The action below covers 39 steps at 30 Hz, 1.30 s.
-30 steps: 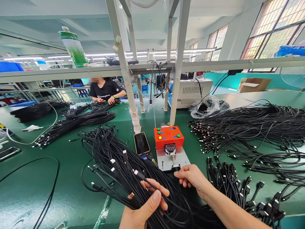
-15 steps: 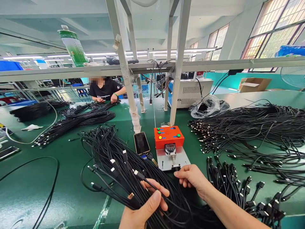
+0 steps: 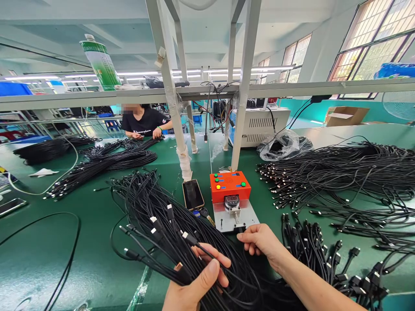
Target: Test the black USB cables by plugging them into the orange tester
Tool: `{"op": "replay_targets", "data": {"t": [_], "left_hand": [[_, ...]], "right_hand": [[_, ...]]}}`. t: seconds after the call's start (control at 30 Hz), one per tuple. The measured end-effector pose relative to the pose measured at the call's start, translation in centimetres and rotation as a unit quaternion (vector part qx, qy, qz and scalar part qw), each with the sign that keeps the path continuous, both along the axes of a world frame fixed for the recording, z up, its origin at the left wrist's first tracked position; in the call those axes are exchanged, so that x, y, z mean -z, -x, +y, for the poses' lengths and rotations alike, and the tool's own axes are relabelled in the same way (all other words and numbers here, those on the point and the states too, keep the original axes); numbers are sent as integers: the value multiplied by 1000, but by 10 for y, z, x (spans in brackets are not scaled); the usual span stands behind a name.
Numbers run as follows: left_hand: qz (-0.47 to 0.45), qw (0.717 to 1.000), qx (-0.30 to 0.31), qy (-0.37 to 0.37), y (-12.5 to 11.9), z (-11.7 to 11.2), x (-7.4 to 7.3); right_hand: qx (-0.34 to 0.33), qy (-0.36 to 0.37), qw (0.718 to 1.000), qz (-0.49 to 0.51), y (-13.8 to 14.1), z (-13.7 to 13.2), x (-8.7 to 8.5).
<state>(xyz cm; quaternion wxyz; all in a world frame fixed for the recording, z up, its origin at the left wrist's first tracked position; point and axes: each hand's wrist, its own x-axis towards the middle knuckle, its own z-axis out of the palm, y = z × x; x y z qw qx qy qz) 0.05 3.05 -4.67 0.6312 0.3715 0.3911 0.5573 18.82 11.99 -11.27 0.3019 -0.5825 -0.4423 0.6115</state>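
Note:
My left hand (image 3: 202, 274) is closed round several black cables (image 3: 181, 255), their plugs pointing up and to the left. The bundle spreads away over the green table. At the front edge of a metal plate (image 3: 222, 220), my right hand (image 3: 259, 242) pinches a black cable plug (image 3: 240, 230) against the fixture; its tip is hidden there. On the plate sits a round digital gauge (image 3: 232, 201), and behind it an orange box (image 3: 229, 185) with green and yellow buttons.
A phone (image 3: 193, 194) and keys (image 3: 205, 214) lie left of the plate. Cable piles (image 3: 340, 168) and loose plugs (image 3: 311, 242) cover the right side. Shelf posts (image 3: 241, 108) rise behind the box. Across the table, a person (image 3: 144, 121) handles other cables (image 3: 129, 151).

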Motion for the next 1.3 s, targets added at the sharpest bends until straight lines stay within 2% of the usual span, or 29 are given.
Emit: {"op": "replay_targets", "data": {"t": [0.2, 1.3], "left_hand": [[-7, 1000, 0, -1, 0, 1, 2], [7, 1000, -13, 11, 0, 0, 2]], "right_hand": [[-4, 20, 1000, -15, 0, 2, 2], [-3, 19, 1000, -14, 0, 3, 2]]}}
